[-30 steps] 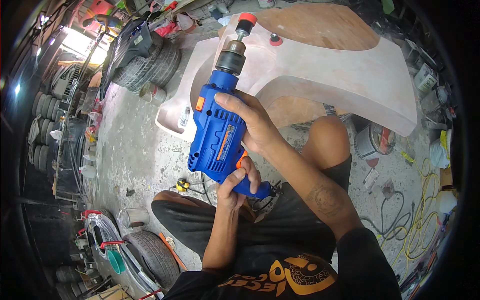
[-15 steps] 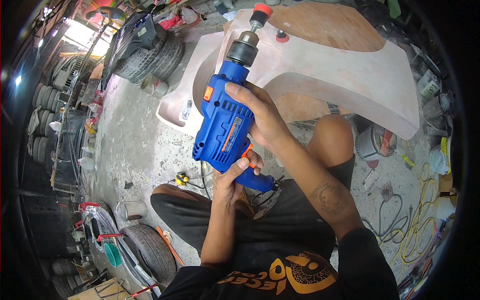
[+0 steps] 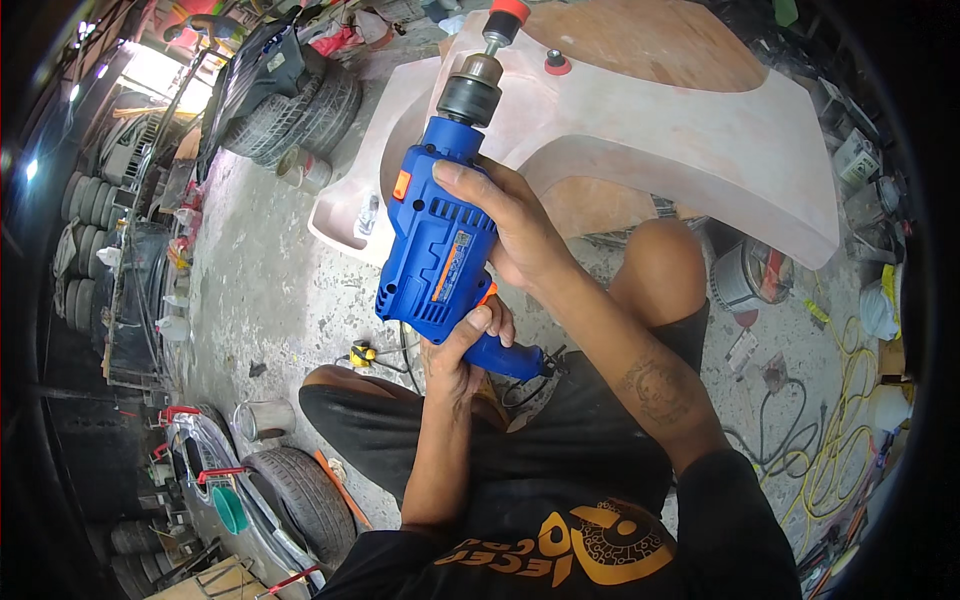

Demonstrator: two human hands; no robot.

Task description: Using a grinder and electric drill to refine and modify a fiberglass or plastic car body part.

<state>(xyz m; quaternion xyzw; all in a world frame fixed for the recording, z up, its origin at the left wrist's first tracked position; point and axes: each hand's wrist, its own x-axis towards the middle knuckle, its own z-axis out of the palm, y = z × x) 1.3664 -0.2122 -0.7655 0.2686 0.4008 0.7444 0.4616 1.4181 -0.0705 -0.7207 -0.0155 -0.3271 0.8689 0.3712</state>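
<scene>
A blue power drill (image 3: 420,270) with an orange switch is held up in front of me, its chuck (image 3: 470,92) pointing away. Clamped in the chuck is a shaft with a small black, red-edged round attachment (image 3: 507,14). Wrapped around the drill's body behind the chuck is my right hand (image 3: 515,225), thumb lying on the top side. Lower down, my left hand (image 3: 465,345) closes around the handle, its fingers by the orange trigger (image 3: 488,291). Beyond the drill, a second small black and red disc (image 3: 557,63) sits on a large pale, curved panel (image 3: 690,150).
Tyres (image 3: 300,120) stand at the far left, with another tyre (image 3: 300,500) at lower left. Yellow cable (image 3: 840,430) lies coiled on the right floor. A metal can (image 3: 745,280) stands beside my right knee, and a yellow plug-like piece (image 3: 362,354) lies near my left leg.
The drill has shifted slightly to the left, its tip moving left and away. Both hands keep their hold, and the view has moved a little.
</scene>
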